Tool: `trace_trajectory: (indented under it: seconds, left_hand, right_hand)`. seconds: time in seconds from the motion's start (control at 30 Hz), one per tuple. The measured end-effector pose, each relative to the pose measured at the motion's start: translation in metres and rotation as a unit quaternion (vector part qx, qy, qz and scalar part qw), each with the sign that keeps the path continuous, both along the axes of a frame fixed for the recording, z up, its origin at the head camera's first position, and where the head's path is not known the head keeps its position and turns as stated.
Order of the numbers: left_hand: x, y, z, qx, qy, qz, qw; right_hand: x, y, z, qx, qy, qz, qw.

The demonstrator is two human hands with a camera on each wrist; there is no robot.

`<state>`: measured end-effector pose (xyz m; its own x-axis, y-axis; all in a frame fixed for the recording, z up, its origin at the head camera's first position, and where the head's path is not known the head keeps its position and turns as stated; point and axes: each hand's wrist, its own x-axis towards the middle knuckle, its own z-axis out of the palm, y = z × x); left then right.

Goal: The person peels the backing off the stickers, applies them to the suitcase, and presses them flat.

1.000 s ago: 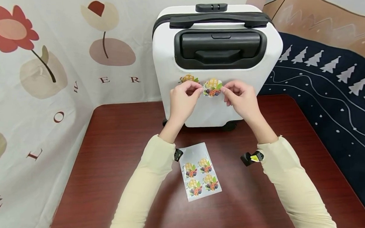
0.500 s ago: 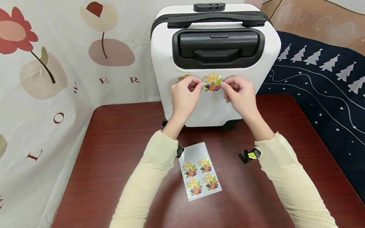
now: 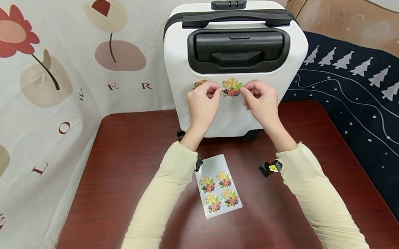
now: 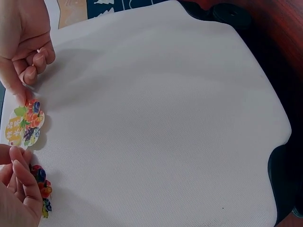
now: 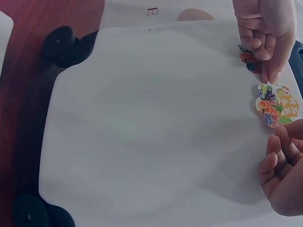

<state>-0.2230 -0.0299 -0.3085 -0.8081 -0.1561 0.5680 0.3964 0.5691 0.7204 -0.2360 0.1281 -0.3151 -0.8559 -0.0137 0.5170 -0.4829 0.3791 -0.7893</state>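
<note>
A round fruit-print sticker is held by its two side edges in front of the white suitcase. My left hand pinches its left edge between thumb and forefinger. The right hand pinches the opposite edge the same way. Shadow borders the sticker in the right wrist view; whether its back touches the shell I cannot tell. A second sticker lies on the suitcase to the left, partly hidden behind my left hand; its fruit part shows in the left wrist view.
A sticker sheet with several similar stickers lies on the red-brown table, between my forearms. The suitcase stands upright at the back, its black handle recess above the hands. Printed cloth hangs behind.
Both hands have moved the sticker slightly up the suitcase front, and it now looks flatter and nearer the shell. The pinch of each hand stays the same.
</note>
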Motion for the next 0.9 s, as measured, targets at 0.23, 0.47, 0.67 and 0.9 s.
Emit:
trace_trajectory:
  seconds: [0.23, 0.47, 0.67, 0.9]
  left_hand:
    - [-0.002, 0.001, -0.004, 0.003, 0.019, 0.014, 0.9997]
    - [-0.001, 0.004, -0.003, -0.005, 0.03, 0.028, 0.9991]
    - [-0.002, 0.0, -0.006, 0.004, 0.023, 0.01, 0.9997]
    - [0.0, -0.011, -0.011, 0.03, 0.001, -0.046, 0.9985]
  right_hand:
    - [-0.002, -0.006, -0.002, 0.008, 0.022, -0.035, 0.9991]
    - [-0.001, -0.008, -0.003, 0.025, 0.042, -0.071, 0.9963]
    - [0.003, -0.005, 0.002, 0.022, 0.022, -0.056, 0.9979]
    - [0.007, 0.003, 0.011, -0.031, -0.038, 0.126, 0.9909]
